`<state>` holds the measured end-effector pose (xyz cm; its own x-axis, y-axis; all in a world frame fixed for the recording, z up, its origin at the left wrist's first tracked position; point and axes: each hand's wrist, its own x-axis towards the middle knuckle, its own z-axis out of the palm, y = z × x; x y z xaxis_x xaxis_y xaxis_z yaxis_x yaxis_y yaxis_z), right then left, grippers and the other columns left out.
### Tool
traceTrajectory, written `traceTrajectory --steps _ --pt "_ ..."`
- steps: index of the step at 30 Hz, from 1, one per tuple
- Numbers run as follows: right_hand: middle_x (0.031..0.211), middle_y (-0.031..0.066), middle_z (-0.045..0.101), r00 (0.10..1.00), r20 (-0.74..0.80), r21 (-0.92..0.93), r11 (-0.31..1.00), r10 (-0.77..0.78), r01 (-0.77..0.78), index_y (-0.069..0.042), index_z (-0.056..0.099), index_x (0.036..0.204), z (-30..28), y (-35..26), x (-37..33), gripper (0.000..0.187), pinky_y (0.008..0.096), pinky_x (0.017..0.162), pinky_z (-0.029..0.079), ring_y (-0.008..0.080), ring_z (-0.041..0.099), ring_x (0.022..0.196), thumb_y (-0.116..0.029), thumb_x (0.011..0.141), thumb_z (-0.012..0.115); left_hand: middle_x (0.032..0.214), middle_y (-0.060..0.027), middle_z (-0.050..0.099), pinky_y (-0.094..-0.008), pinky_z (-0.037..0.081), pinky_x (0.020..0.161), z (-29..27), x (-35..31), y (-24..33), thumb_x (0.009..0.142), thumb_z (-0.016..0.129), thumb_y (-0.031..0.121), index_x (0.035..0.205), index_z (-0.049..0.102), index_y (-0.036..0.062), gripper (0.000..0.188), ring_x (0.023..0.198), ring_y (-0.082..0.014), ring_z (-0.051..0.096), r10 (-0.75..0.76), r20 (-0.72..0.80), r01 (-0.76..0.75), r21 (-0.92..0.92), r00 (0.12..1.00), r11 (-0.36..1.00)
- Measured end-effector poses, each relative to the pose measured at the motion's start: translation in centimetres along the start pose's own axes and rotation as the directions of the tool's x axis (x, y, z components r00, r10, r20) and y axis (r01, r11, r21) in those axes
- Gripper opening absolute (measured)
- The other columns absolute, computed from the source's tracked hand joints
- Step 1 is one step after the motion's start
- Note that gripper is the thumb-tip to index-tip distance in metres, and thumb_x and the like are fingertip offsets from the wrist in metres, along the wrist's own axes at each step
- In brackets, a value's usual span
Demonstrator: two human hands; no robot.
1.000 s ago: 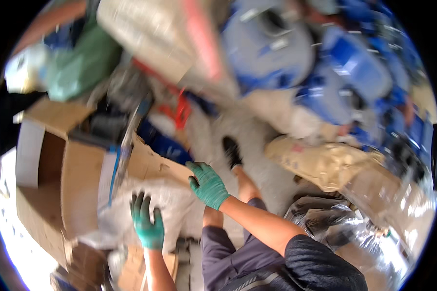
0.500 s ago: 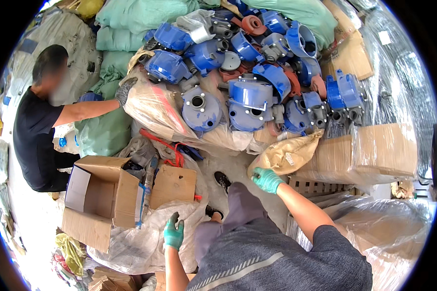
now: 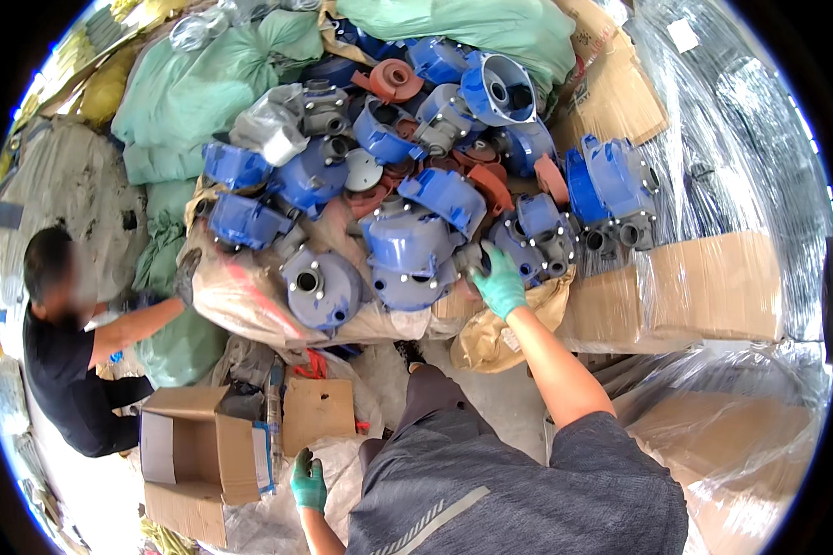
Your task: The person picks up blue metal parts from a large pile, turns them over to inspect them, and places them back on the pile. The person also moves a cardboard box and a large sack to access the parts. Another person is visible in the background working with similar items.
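Observation:
My right hand (image 3: 502, 287), in a green glove, reaches into a heap of blue housings with grey fittings. Its outstretched fingers lie beside a short grey pipe stub (image 3: 469, 258); whether they touch it I cannot tell. Just left of it is a large blue housing (image 3: 403, 250), and to its right another blue housing with grey ports (image 3: 537, 233). Below the right wrist a tan woven sack (image 3: 486, 338) bulges at the heap's front edge. My left hand (image 3: 308, 481), also gloved in green, hangs low with nothing in it, fingers apart, near a flat piece of cardboard (image 3: 317, 413).
At the left, a person in black (image 3: 69, 370) rests a gloved hand against the heap's wrapping. An open cardboard box (image 3: 185, 462) stands nearby. Green sacks (image 3: 213, 92) lie behind the heap. Film-wrapped cartons (image 3: 703, 287) line the right side.
My right hand has moved forward from the tan sack to the blue housings. The view has shifted, so the heap appears lower and further left. My left hand still hangs low.

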<state>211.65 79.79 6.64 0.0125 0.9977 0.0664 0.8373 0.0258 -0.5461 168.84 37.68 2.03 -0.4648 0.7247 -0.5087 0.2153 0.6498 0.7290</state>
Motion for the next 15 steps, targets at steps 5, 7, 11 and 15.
traceTrajectory --steps 5,7,11,15 --pt "0.152 0.0261 0.038 0.980 0.099 -0.159 0.970 -0.170 0.184 -0.010 0.039 0.151 -0.8 -4.3 13.0 0.094 0.0515 0.116 0.035 0.0444 0.040 0.140 -0.037 0.074 0.085 0.134 -0.0175 0.065 -0.0358 0.049 0.102 3.1 3.7 8.4 0.098 0.062 0.007 0.140 0.055 -0.0015 0.044 0.119 -0.0252 0.064 -0.006 0.037 0.006 0.013 0.999 1.000" --pt "0.153 0.0266 0.037 0.955 0.287 -0.202 0.970 -0.075 0.137 -0.010 0.035 0.155 -1.0 -5.8 15.9 0.103 0.0520 0.116 0.036 0.0438 0.039 0.141 -0.042 0.071 0.086 0.134 -0.0167 0.064 -0.0358 0.049 0.101 4.0 5.7 13.8 0.098 0.063 0.008 0.140 0.055 -0.0017 0.044 0.118 -0.0247 0.064 0.001 0.075 -0.009 0.098 0.997 0.995" --pt "0.149 0.0290 0.039 0.924 0.382 -0.168 0.981 -0.026 0.097 -0.013 0.035 0.156 -1.8 -6.3 16.9 0.105 0.0529 0.114 0.037 0.0445 0.042 0.138 -0.043 0.070 0.087 0.129 -0.0161 0.066 -0.0325 0.048 0.102 5.6 9.6 18.3 0.099 0.062 0.009 0.138 0.057 -0.0018 0.041 0.118 -0.0213 0.062 0.032 0.082 -0.037 0.054 0.996 0.998" --pt "0.150 0.0278 0.035 0.941 0.338 -0.274 0.955 -0.017 0.116 -0.010 0.040 0.153 -1.7 -6.0 15.5 0.098 0.0551 0.112 0.038 0.0460 0.041 0.136 -0.038 0.071 0.086 0.127 -0.0152 0.067 -0.0311 0.048 0.099 6.1 11.0 21.3 0.099 0.063 0.009 0.139 0.057 -0.0017 0.042 0.113 -0.0181 0.062 0.000 0.132 -0.024 0.186 0.991 0.982"
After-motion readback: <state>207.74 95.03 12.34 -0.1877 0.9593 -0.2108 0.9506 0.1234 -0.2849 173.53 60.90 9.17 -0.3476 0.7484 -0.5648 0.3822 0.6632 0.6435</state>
